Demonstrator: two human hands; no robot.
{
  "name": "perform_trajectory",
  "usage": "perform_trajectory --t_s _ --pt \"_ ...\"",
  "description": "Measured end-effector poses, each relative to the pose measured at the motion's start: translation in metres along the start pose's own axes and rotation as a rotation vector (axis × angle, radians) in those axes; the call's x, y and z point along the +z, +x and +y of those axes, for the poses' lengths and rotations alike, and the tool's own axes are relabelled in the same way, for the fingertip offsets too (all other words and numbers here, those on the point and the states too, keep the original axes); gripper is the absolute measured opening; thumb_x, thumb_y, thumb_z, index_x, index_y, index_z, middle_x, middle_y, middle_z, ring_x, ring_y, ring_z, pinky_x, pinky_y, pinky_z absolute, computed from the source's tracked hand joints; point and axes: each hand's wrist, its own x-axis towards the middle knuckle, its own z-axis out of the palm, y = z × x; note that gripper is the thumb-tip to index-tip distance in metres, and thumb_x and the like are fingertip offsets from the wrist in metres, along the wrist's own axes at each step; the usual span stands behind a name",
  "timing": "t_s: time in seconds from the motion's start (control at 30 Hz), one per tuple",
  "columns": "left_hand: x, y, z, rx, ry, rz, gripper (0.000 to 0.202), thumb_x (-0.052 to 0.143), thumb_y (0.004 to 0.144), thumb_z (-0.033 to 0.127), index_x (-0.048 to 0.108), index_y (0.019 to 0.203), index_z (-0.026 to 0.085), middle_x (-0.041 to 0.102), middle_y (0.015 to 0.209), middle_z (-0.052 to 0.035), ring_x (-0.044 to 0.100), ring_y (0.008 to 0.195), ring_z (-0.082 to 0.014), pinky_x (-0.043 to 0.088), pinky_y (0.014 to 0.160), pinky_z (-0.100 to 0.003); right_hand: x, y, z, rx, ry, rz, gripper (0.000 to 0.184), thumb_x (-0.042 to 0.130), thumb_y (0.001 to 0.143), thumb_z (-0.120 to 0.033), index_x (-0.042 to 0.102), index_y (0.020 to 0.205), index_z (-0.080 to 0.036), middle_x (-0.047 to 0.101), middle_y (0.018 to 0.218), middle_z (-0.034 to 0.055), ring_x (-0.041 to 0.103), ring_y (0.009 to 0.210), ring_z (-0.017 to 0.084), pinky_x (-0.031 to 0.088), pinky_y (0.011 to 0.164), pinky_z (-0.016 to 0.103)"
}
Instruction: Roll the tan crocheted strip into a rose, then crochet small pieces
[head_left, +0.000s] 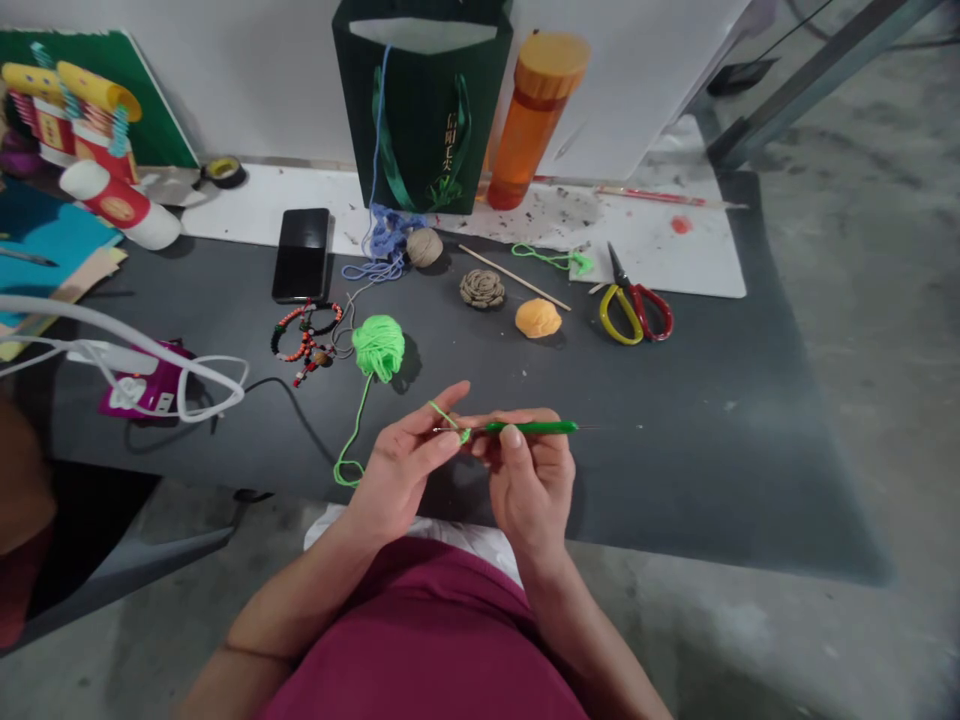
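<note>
My right hand point(531, 475) is closed round the green handle of a crochet hook point(536, 428), whose thin metal shaft points left. At its tip, a small bit of bright green crochet work point(465, 436) is pinched between the thumb and fingers of my left hand point(405, 465). A strand of green yarn passes over my raised left index finger. On the desk beyond my left hand lies the green yarn ball point(379, 348), with a loose strand point(352, 455) trailing from it towards that hand.
Behind my hands lie an orange yarn ball point(538, 319), a brown coiled piece point(482, 288), a wooden stick point(517, 278) and scissors point(636, 305). A phone point(301, 255), beaded bracelets point(306, 338) and white cables point(202, 370) are left. A dark gift bag point(424, 120) and orange bottle point(536, 120) stand at the back.
</note>
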Motion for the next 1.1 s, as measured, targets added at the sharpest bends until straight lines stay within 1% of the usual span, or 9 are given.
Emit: perform_trajectory --t_s 0.07,0.17,0.27,0.53,0.7,0.83,0.93,1.0,1.1 --pt "0.000 0.000 -0.002 0.037 -0.009 0.029 0.043 0.088 0.072 0.029 0.079 0.113 0.027 0.077 0.087 -0.0001 0.066 0.083 -0.0139 0.050 0.089 -0.031 -0.004 0.000 -0.001 -0.097 -0.092 -0.053 0.002 0.065 0.094 -0.028 0.066 0.095 -0.026 0.080 0.085 0.0010 0.071 0.065 0.015 0.057 0.057 0.029" --pt "0.002 0.001 -0.005 0.067 -0.042 0.087 0.049 0.090 0.068 0.023 0.077 0.115 0.027 0.073 0.078 0.0043 0.063 0.073 -0.0088 0.050 0.081 -0.025 -0.008 0.001 -0.003 -0.359 -0.269 -0.164 0.021 0.065 0.091 -0.012 0.068 0.103 -0.028 0.082 0.100 0.0036 0.076 0.082 0.018 0.061 0.068 0.036" --pt "0.002 0.001 -0.006 0.033 -0.108 0.103 0.054 0.091 0.067 0.018 0.075 0.118 0.026 0.065 0.068 0.0080 0.060 0.067 -0.0050 0.049 0.075 -0.019 -0.005 0.000 0.000 -0.541 -0.386 -0.142 0.031 0.070 0.085 -0.006 0.070 0.104 -0.031 0.082 0.105 0.0030 0.077 0.087 0.021 0.061 0.071 0.040" --pt "-0.001 0.002 -0.002 -0.112 -0.157 0.085 0.065 0.093 0.063 0.020 0.072 0.125 0.023 0.068 0.070 0.0060 0.061 0.067 -0.0067 0.048 0.074 -0.021 0.001 -0.007 0.001 -0.201 -0.154 0.056 0.006 0.064 0.095 -0.020 0.063 0.097 -0.026 0.078 0.082 -0.0011 0.072 0.061 0.014 0.055 0.052 0.027" --pt "-0.003 0.003 0.001 -0.086 -0.156 0.061 0.058 0.091 0.065 0.019 0.073 0.121 0.020 0.061 0.064 0.0079 0.058 0.065 -0.0069 0.046 0.072 -0.022 -0.005 -0.003 -0.010 -0.157 -0.129 -0.014 0.002 0.054 0.101 -0.027 0.053 0.100 -0.028 0.079 0.081 -0.0015 0.072 0.056 0.014 0.050 0.045 0.025" --pt "-0.006 0.003 0.002 -0.120 -0.158 0.004 0.051 0.090 0.068 0.020 0.076 0.116 0.020 0.063 0.066 0.0057 0.057 0.066 -0.0076 0.045 0.074 -0.024 -0.007 0.003 -0.015 0.044 0.010 -0.039 0.008 0.056 0.100 -0.035 0.052 0.097 -0.028 0.078 0.074 -0.0021 0.069 0.051 0.015 0.046 0.040 0.025" --pt "-0.005 0.001 0.002 -0.145 -0.145 -0.038 0.050 0.089 0.069 0.021 0.076 0.117 0.020 0.071 0.078 0.0006 0.059 0.072 -0.0099 0.045 0.080 -0.028 -0.005 0.006 -0.012 0.170 0.112 -0.059 0.015 0.061 0.096 -0.040 0.054 0.094 -0.027 0.075 0.067 -0.0033 0.067 0.049 0.015 0.045 0.040 0.024" --pt "-0.003 0.000 0.001 -0.129 -0.128 -0.038 0.052 0.089 0.069 0.020 0.076 0.119 0.022 0.074 0.085 -0.0003 0.060 0.075 -0.0105 0.045 0.083 -0.029 -0.003 0.006 -0.007 0.173 0.137 -0.066 0.017 0.067 0.091 -0.039 0.057 0.090 -0.026 0.075 0.067 -0.0041 0.066 0.050 0.014 0.047 0.044 0.024" --pt "0.001 -0.001 -0.001 -0.073 -0.105 -0.008 0.050 0.088 0.069 0.019 0.076 0.118 0.025 0.075 0.087 0.0012 0.062 0.079 -0.0113 0.045 0.088 -0.030 0.000 0.003 0.000 0.060 0.095 -0.035 0.013 0.071 0.089 -0.033 0.061 0.088 -0.025 0.076 0.071 -0.0041 0.065 0.052 0.011 0.049 0.048 0.023"
